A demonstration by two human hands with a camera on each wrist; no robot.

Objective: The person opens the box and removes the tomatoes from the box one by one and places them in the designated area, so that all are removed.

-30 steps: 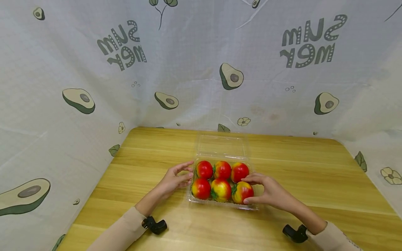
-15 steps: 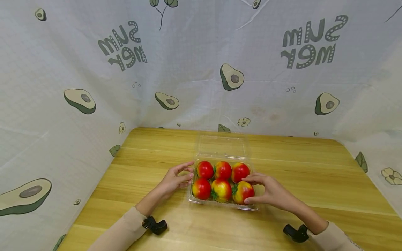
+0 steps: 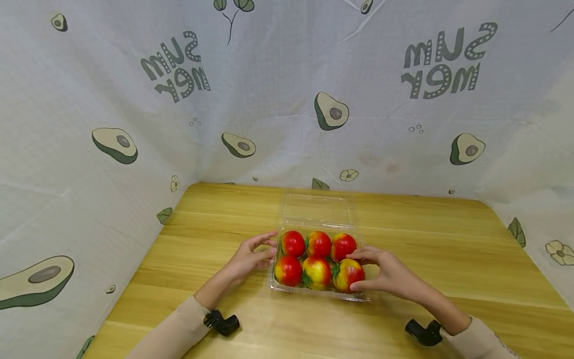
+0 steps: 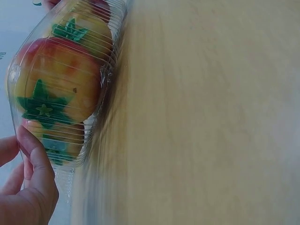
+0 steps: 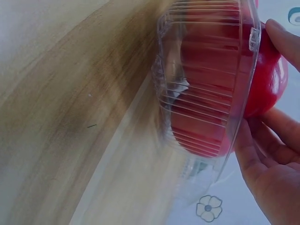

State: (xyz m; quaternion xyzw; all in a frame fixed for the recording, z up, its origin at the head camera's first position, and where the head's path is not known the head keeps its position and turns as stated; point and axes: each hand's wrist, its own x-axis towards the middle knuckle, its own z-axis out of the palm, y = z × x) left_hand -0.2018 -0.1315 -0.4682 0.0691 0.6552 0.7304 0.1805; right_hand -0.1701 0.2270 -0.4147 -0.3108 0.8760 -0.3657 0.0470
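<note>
A clear plastic clamshell box [image 3: 319, 294] lies on the table with its lid [image 3: 317, 208] folded open toward the back. Two rows of shiny red-and-yellow, tomato-like fruits [image 3: 316, 272] with green star-shaped leaves fill it. My right hand [image 3: 394, 277] has its thumb and fingers around the front right fruit [image 3: 347, 275], which still sits in the box. In the right wrist view, that red fruit [image 5: 268, 79] bulges above the rim between thumb and fingers. My left hand [image 3: 245, 256] holds the box's left side; the left wrist view has its fingertips [image 4: 29, 139] right at the rim.
The wooden table [image 3: 448, 239] spreads out around the box. A white cloth [image 3: 278, 89] printed with avocados and flowers hangs behind and along both sides. Black wrist mounts [image 3: 221, 323] sit at the cuffs of both beige sleeves [image 3: 172, 329].
The hands, box and fruits hold nearly the same places. The front right fruit has shifted very slightly to the right with my right hand, and the whole head view has drifted a little.
</note>
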